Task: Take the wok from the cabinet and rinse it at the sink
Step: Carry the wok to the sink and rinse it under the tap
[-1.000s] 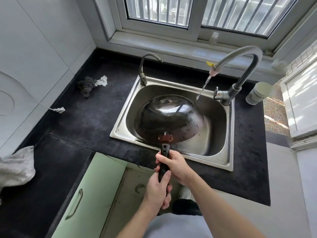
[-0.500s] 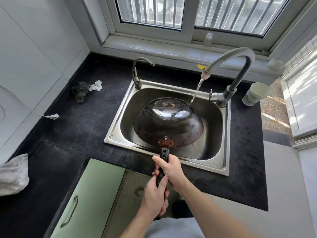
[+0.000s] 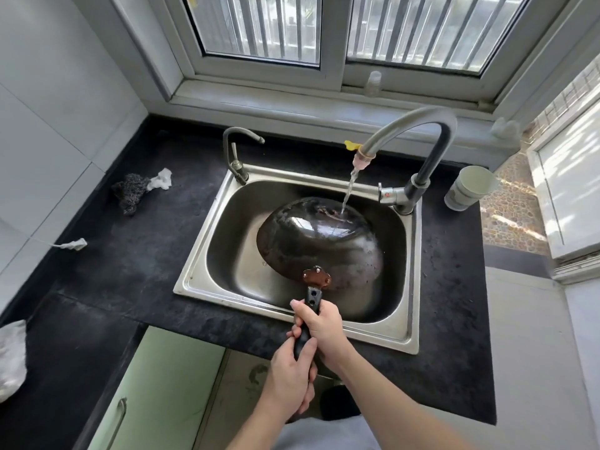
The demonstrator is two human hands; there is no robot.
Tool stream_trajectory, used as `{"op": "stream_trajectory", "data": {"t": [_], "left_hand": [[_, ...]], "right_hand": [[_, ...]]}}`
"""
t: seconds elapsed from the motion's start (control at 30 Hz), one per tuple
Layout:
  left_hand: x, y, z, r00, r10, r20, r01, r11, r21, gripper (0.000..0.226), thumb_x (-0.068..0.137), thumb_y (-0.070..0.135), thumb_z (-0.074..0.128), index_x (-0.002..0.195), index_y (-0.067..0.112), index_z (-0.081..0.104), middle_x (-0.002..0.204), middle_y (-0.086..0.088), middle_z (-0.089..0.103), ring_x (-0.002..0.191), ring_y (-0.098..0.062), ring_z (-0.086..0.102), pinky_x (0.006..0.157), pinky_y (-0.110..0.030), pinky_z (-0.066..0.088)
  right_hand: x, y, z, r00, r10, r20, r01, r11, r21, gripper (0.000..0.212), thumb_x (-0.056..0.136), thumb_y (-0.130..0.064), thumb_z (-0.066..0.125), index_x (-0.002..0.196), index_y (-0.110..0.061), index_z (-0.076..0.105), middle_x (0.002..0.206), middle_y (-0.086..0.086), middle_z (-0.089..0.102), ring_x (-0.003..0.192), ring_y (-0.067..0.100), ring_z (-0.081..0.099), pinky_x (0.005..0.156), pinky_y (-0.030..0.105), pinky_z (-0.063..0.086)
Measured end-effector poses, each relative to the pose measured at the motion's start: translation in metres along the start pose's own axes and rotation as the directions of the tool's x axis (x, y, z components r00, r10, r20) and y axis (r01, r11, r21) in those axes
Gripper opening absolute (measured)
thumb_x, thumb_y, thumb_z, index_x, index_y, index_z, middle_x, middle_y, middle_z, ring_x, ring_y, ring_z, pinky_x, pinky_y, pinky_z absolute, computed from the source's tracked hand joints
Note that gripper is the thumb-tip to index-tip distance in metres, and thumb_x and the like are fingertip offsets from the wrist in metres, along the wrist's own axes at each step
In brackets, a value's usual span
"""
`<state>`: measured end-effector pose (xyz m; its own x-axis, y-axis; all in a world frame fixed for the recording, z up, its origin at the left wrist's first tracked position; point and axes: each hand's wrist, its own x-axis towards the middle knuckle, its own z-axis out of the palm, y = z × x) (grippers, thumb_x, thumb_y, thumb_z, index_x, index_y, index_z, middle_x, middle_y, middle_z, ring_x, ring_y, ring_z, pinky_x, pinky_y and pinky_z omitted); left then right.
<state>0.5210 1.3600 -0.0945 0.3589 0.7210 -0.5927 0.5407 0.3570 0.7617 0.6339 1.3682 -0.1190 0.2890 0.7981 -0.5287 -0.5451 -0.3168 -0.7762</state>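
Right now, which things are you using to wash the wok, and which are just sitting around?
Being used:
wok, upside down in the sink
big tap, running water onto it
left hand and right hand, both gripping its handle

Just lying about:
scrubber
cup
small tap
crumpled cloth

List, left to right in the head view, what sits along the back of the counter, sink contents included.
steel scouring pad → small tap → wok → large faucet's base → cup
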Motion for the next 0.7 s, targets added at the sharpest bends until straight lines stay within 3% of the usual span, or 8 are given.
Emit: {"op": "stream_trajectory", "data": {"t": [0.17,0.4,0.53,0.7], "left_hand": [[0.01,0.005,0.004,1.0,-0.028,-0.003,0.028,0.999,0.025,0.031,0.098,0.042,0.051,0.091,0.014,0.062,0.063,-0.006,0.063,0.04,-0.015,0.052,0.045,-0.031,0.043],[0.013,0.009,-0.001,1.0,-0.005,-0.004,0.005,0.981,0.195,0.029,0.095,0.05,0.05,0.089,0.023,0.062,0.066,0.002,0.066,0.056,-0.013,0.059,0.057,-0.033,0.048],[0.008,0.009,-0.01,1.0,0.03,0.002,-0.03,0.958,0.287,0.026,0.097,0.047,0.049,0.094,0.023,0.06,0.07,0.002,0.068,0.059,-0.009,0.062,0.057,-0.025,0.048],[-0.001,0.01,-0.022,0.991,0.13,0.035,-0.132,0.886,0.445,0.027,0.098,0.047,0.047,0.107,0.023,0.056,0.091,0.004,0.069,0.074,-0.009,0.063,0.056,-0.019,0.042]], "right_hand": [[0.006,-0.004,-0.006,0.999,0.031,0.011,-0.032,0.999,0.04,0.031,0.096,-0.013,0.066,0.066,-0.014,0.058,0.06,0.005,0.055,0.049,0.015,0.053,0.063,0.036,0.057],[0.01,0.0,-0.007,0.994,0.112,-0.007,-0.109,0.977,0.183,0.024,0.098,-0.016,0.063,0.078,-0.008,0.052,0.062,0.004,0.053,0.051,0.016,0.053,0.063,0.036,0.057],[0.007,0.006,-0.004,0.991,0.132,0.022,-0.133,0.948,0.289,0.028,0.099,-0.015,0.061,0.074,-0.009,0.053,0.064,0.005,0.049,0.053,0.017,0.05,0.067,0.038,0.056],[-0.006,0.011,0.0,0.989,0.148,0.018,-0.143,0.911,0.387,0.033,0.099,-0.015,0.059,0.067,-0.011,0.055,0.063,0.005,0.05,0.056,0.017,0.052,0.072,0.037,0.055]]}}
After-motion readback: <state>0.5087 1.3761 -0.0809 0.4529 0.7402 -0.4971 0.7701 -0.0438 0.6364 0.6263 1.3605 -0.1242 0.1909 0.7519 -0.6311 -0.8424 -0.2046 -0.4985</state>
